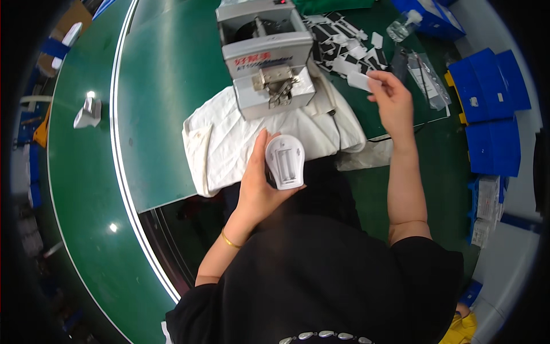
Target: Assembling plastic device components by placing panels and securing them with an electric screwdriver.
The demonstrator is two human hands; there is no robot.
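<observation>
My left hand (256, 186) is closed around a white plastic housing (286, 162) with a rounded top and a narrower lower end. An oblong recess, like a battery compartment, faces up in its middle, and it looks vacant. Out to the right, my right hand (392, 103) pinches a small flat white piece (360, 81), perhaps a cover, between thumb and fingers. That hand is beside a loose pile of white and black flat pieces (344, 49). Ahead of my left hand stands a grey bench machine (266, 57) with a metal clamp-like head (278, 80) at its front.
The machine rests on a white cloth (212, 137) on the green table (166, 69). Blue bins (487, 86) line the right side, near a clear bottle (404, 26) and plastic bags (427, 80). A white-grey part (87, 113) lies left, beyond the white rail (117, 103).
</observation>
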